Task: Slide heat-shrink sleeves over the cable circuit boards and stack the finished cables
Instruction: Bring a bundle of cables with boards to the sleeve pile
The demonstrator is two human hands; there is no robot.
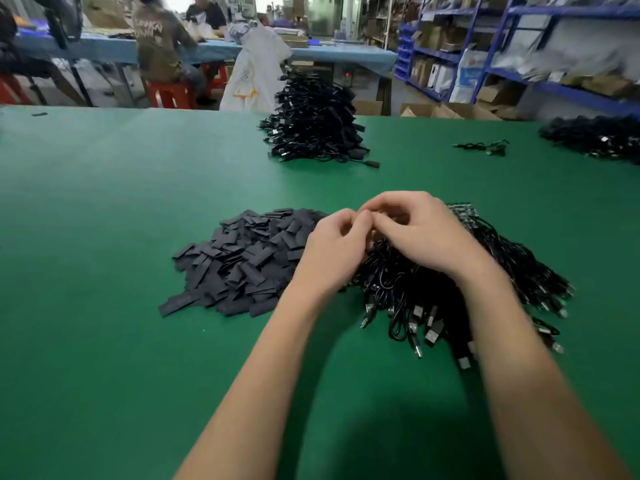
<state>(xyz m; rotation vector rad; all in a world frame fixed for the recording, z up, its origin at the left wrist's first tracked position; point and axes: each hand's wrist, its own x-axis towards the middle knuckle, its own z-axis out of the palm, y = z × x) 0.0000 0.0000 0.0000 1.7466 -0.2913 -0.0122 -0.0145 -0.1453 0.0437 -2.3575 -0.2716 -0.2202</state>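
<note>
Lying beneath both hands [377,237]: cables [450,289].

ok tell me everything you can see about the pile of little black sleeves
The pile of sleeves is a loose heap of short, flat, matte dark grey-black rectangles, like cut plastic tubing, lying every which way and overlapping. It sits on the green table, left of the cable pile. The left hand covers its right edge; contact can't be told.
</note>
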